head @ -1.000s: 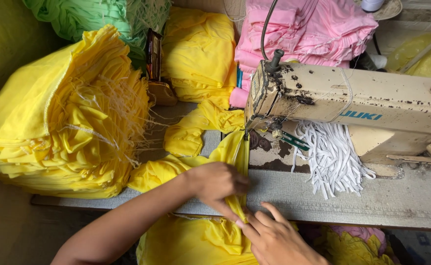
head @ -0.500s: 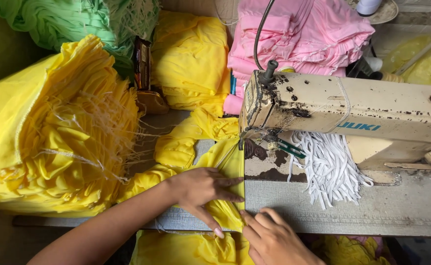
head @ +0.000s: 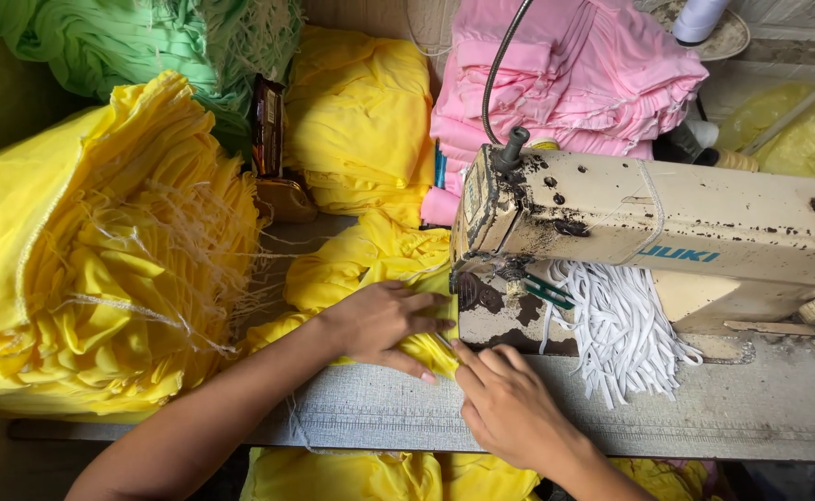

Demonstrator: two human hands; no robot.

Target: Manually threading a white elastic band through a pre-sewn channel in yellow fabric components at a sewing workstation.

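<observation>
A yellow cloth piece runs from the back of the table, under the head of a worn cream sewing machine, and hangs over the front edge. My left hand lies flat on this cloth, fingers spread toward the needle area. My right hand presses the cloth's edge just in front of the machine's foot, fingertips touching the fabric beside my left fingers. The needle itself is hidden by the machine head.
A big stack of folded yellow pieces fills the left. Green cloth lies at back left, more yellow cloth behind, pink folded cloth at back right. White elastic strips hang under the machine arm. Grey table edge.
The view has shifted, so the machine sits lower and nearer. Both hands have moved up along the yellow cloth toward the machine's foot.
</observation>
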